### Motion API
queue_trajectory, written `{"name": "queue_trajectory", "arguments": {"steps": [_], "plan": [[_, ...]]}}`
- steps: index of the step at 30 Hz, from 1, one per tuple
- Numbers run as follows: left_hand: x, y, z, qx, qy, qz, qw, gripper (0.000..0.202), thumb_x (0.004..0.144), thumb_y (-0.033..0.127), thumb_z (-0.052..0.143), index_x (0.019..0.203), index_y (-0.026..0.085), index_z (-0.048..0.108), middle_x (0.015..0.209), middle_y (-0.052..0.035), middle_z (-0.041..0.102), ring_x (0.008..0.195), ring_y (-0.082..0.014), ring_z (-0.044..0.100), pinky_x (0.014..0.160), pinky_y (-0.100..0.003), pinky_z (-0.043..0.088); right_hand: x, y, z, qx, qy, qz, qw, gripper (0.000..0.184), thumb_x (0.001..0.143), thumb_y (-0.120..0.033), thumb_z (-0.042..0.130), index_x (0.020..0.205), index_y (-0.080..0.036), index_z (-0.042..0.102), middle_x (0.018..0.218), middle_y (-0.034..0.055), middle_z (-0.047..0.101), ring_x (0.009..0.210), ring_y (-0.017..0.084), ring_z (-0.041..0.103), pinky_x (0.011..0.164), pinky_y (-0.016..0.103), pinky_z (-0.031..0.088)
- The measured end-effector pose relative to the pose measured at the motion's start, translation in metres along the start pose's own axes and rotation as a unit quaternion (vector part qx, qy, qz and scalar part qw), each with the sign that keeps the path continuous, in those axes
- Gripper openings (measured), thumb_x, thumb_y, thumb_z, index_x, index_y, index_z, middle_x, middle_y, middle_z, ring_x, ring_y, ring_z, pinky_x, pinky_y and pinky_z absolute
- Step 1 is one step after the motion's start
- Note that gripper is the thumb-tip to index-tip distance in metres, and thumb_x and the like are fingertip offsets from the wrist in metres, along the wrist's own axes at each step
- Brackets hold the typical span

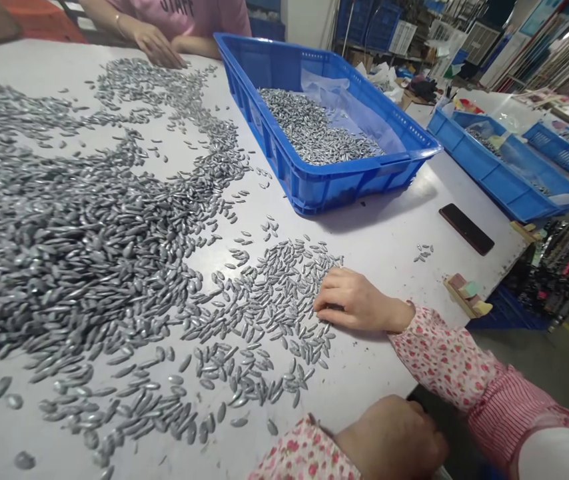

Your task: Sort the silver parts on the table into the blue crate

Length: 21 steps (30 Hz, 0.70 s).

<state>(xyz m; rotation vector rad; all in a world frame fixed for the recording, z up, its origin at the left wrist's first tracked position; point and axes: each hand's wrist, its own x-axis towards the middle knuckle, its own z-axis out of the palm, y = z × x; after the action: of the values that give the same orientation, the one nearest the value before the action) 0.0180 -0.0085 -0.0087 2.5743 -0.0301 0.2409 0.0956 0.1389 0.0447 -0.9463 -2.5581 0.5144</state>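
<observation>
Neither grip holds anything that I can make out; my right hand [354,301] lies palm down on the counter [389,233], fingers loosely curled, their tips touching the near edge of a spread of small grey oval pieces [114,253]; my left hand [394,437] sits at the counter's near edge in a loose fist, and I cannot tell whether anything is inside it; both wrists wear floral sleeves [444,360]. Most of the grey pieces lie in a thick drift across the left half of the counter, thinning into scattered patches toward me; a small cluster [423,252] lies apart to the right of my right hand. Beyond that hand stands a blue crate [334,183] on the counter, holding more of the same pieces beside a clear plastic sheet [349,113]; a dark phone [466,229] lies flat just right of the crate; a second blue crate [504,180] sits farther right. Across the counter, another person's hand [157,45] rests at the far edge of the pieces.
</observation>
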Motion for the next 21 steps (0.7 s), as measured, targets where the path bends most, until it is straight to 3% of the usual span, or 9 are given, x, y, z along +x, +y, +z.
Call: {"name": "queue_trajectory", "arguments": {"steps": [4,8,16,21], "plan": [[-0.0008,-0.0004,-0.0003,0.000,0.008,0.006,1.000,0.012,0.084,0.021,0.066,0.074,0.017,0.061,0.067,-0.0004,0.065,0.057,-0.0173,0.059,0.034,-0.028,0.019,0.0000,-0.0006,-0.0018,-0.027,-0.046,0.002,0.999,0.016,0.091,-0.030,0.065,0.081,-0.017,0.065,0.080,0.0026,0.060,0.080,0.018,0.048,0.078,0.031,0.036],[-0.0016,-0.0002,-0.0028,0.003,0.011,0.006,1.000,0.012,0.083,0.021,0.067,0.074,0.017,0.060,0.069,-0.0004,0.065,0.058,-0.0173,0.059,0.035,-0.028,0.019,-0.0003,-0.0014,-0.0018,-0.033,-0.062,0.009,0.997,0.016,0.093,-0.022,0.058,0.079,-0.017,0.064,0.078,0.0025,0.059,0.079,0.018,0.046,0.077,0.032,0.034],[-0.0025,0.0005,-0.0082,0.004,0.002,0.010,1.000,0.012,0.085,0.022,0.064,0.075,0.017,0.060,0.071,-0.0006,0.065,0.061,-0.0168,0.060,0.037,-0.028,0.020,0.0014,-0.0051,0.0032,-0.005,-0.024,0.055,0.998,0.014,0.092,-0.017,0.056,0.079,-0.017,0.061,0.080,0.0026,0.060,0.079,0.017,0.048,0.078,0.031,0.036],[-0.0017,0.0006,-0.0055,-0.001,0.006,0.010,1.000,0.011,0.086,0.022,0.062,0.076,0.017,0.060,0.070,-0.0006,0.065,0.060,-0.0174,0.060,0.037,-0.028,0.020,0.0015,-0.0039,0.0057,-0.011,0.003,0.080,0.997,0.015,0.095,-0.021,0.056,0.080,-0.017,0.060,0.082,0.0035,0.061,0.080,0.018,0.048,0.077,0.031,0.036]]}}
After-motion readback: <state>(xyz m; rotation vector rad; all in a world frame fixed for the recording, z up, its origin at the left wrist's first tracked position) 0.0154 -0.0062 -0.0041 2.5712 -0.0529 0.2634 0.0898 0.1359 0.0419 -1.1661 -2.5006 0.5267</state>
